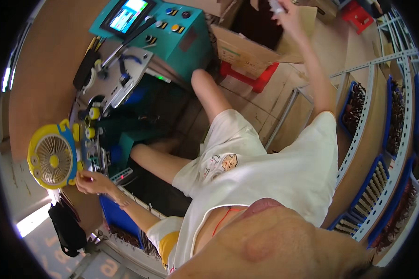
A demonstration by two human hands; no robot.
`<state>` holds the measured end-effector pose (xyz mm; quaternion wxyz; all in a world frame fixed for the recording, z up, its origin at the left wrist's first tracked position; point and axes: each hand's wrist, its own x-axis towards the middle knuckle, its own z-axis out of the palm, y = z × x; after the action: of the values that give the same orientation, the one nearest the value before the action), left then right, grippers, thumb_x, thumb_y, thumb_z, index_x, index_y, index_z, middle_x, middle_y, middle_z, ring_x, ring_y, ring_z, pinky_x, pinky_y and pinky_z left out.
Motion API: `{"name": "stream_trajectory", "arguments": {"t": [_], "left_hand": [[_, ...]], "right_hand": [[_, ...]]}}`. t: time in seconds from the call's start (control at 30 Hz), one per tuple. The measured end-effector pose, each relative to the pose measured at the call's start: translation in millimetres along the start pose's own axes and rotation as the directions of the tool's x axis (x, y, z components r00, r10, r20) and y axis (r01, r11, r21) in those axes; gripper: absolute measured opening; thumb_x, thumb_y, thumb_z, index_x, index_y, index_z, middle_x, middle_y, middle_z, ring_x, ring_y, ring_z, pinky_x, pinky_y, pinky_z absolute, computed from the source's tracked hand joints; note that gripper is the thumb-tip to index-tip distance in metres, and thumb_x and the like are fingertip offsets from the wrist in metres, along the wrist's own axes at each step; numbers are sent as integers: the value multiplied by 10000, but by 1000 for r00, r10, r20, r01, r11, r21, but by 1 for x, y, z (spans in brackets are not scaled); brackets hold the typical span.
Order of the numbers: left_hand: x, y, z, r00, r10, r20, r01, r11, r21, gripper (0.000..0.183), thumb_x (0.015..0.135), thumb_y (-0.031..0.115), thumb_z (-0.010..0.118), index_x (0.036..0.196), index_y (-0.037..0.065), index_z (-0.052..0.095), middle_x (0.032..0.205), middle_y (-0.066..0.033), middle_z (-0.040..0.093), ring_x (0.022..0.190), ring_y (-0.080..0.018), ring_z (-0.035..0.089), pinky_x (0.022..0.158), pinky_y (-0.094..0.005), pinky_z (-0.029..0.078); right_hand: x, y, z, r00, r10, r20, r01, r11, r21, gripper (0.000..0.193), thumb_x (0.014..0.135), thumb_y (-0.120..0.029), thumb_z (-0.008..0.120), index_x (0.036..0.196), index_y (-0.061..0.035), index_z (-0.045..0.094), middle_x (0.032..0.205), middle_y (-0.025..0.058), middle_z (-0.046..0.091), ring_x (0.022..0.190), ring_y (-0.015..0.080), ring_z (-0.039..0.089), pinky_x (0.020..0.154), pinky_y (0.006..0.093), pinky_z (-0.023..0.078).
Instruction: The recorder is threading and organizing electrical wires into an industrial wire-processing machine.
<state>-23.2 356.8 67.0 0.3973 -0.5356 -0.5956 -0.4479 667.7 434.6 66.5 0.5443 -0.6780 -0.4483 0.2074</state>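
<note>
My right hand (pixel 291 21) is stretched out over an open cardboard box (pixel 244 49) at the top. Its fingers are closed on a small pale grey piece (pixel 276 7), partly cut off by the frame's upper edge; its kind is not clear. At the left, my left hand (pixel 94 182) is beside a yellow and blue fan (pixel 53 160), close to the metal fittings of a machine (pixel 95 151). Its fingers are bent together, and whatever may be between them is too small to make out.
A teal control box (pixel 181 46) with a lit screen (pixel 129 15) and knobs stands at the upper left. A red stool (pixel 260 81) is under the cardboard box. Metal shelving with blue trays (pixel 370 186) of small parts lines the right. A black bag (pixel 67 228) hangs lower left.
</note>
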Motion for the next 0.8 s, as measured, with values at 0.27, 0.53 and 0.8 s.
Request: {"name": "stream_trajectory", "arguments": {"t": [0.27, 0.53, 0.8], "left_hand": [[-82, 97, -14, 898, -28, 439, 115, 978, -173, 152, 976, 17, 572, 1107, -44, 618, 1095, -170, 617, 980, -308, 595, 830, -390, 503], [-90, 90, -23, 813, -289, 505, 377, 923, -78, 181, 1000, 48, 560, 1157, -37, 590, 1125, -134, 601, 923, -203, 593, 763, -305, 505], [-97, 85, -24, 784, -289, 549, 372, 927, -43, 155, 992, 30, 553, 1126, -26, 607, 1075, -124, 578, 857, -192, 567, 695, -290, 471]], "right_hand": [[183, 206, -115, 987, 143, -67, -157, 936, -317, 184, 890, -126, 602, 796, 7, 688, 615, 53, 623, 468, 158, 570, 422, 314, 429], [217, 229, -100, 952, 232, 199, -206, 968, -145, 185, 863, -126, 601, 743, -9, 680, 620, 80, 633, 486, 173, 582, 417, 320, 423], [243, 237, -95, 795, 12, 606, -230, 931, 283, 192, 863, -125, 599, 720, -21, 675, 621, 85, 634, 498, 178, 591, 417, 321, 424]]}}
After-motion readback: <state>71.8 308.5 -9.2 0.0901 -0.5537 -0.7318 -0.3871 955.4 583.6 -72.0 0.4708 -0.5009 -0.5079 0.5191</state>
